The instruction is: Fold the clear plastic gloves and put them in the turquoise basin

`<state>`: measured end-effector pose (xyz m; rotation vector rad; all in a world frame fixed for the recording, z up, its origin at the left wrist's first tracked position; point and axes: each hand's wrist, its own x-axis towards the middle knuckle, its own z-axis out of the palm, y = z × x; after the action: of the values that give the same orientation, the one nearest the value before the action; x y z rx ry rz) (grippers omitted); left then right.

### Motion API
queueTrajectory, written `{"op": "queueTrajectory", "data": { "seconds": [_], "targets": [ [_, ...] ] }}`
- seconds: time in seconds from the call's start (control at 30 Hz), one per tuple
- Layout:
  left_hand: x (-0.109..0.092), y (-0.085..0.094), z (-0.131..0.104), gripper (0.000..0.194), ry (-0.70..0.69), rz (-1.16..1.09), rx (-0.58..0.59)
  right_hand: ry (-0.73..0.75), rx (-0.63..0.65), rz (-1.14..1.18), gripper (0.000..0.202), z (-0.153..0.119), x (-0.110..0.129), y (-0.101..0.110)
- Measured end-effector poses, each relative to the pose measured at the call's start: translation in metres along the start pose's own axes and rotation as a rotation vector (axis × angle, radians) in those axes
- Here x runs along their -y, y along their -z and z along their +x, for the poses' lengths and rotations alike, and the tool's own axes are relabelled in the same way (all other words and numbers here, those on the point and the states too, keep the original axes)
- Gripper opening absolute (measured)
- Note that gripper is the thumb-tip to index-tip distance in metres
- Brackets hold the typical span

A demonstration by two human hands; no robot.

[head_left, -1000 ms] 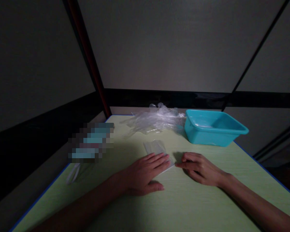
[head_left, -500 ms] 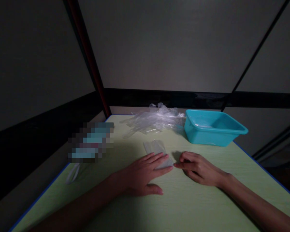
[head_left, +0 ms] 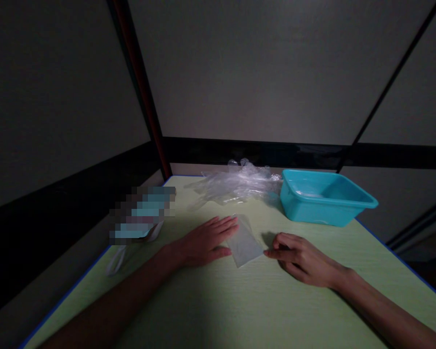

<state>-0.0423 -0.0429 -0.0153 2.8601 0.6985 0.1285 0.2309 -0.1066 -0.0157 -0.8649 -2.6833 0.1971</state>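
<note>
A thin, see-through folded plastic sheet [head_left: 246, 245] lies flat on the pale green table, one corner pointing toward me. My left hand [head_left: 207, 241] rests palm down with its fingers stretched out, the fingertips over the sheet's left edge. From the other side, my right hand [head_left: 300, 257] has its fingers curled, with a fingertip at the sheet's right corner. Whether the thumb pinches that corner from below is hidden. Beyond the sheet is a loose pile of clear plastic [head_left: 240, 184] that looks like disposable gloves.
A turquoise plastic basin [head_left: 319, 208] stands at the back right, beside the pile. Toward the left edge lies a blurred-out item [head_left: 143, 215] with a white strap [head_left: 115, 261]. The table [head_left: 247, 310] has a blue edge, with dark panelled walls behind and to the left.
My left hand has slid left, uncovering more of the folded plastic sheet. My right hand keeps its fingertip at the corner. The whole view has shifted slightly.
</note>
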Motion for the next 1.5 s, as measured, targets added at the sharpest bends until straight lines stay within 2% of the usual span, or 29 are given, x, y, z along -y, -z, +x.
{"op": "queueTrajectory", "data": {
  "seconds": [0.17, 0.3, 0.4, 0.63, 1.03, 1.13, 1.33, 1.4, 1.5],
  "targets": [
    [0.02, -0.004, -0.001, 0.052, 0.148, 0.048, -0.06, 0.009, -0.005, -0.016, 0.034, 0.001, -0.001, -0.001],
    [0.02, -0.005, -0.001, 0.053, 0.192, 0.053, -0.141, 0.016, -0.019, -0.023, 0.033, 0.0, -0.001, -0.001],
    [0.009, -0.003, 0.001, 0.055, 0.129, 0.029, -0.168, 0.014, -0.012, -0.016, 0.033, 0.0, -0.001, -0.001],
    [-0.02, 0.002, 0.004, 0.058, -0.069, -0.033, -0.096, 0.029, -0.009, -0.009, 0.032, 0.002, 0.002, -0.001],
    [-0.026, 0.005, -0.001, 0.063, -0.163, -0.074, -0.03, 0.135, 0.015, -0.011, 0.031, 0.006, 0.019, -0.006],
    [-0.035, 0.008, -0.001, 0.066, -0.229, -0.08, 0.007, 0.112, -0.045, 0.024, 0.03, 0.004, 0.017, -0.005],
    [-0.054, 0.008, -0.001, 0.068, -0.31, -0.094, 0.063, 0.005, -0.285, 0.123, 0.029, -0.001, 0.006, -0.003],
    [-0.057, 0.006, 0.0, 0.069, -0.325, -0.109, 0.058, -0.018, -0.296, 0.16, 0.029, -0.002, 0.006, -0.002],
    [-0.058, 0.002, 0.001, 0.068, -0.341, -0.125, 0.039, -0.039, -0.226, 0.2, 0.031, 0.003, 0.011, -0.001]
  ]
}}
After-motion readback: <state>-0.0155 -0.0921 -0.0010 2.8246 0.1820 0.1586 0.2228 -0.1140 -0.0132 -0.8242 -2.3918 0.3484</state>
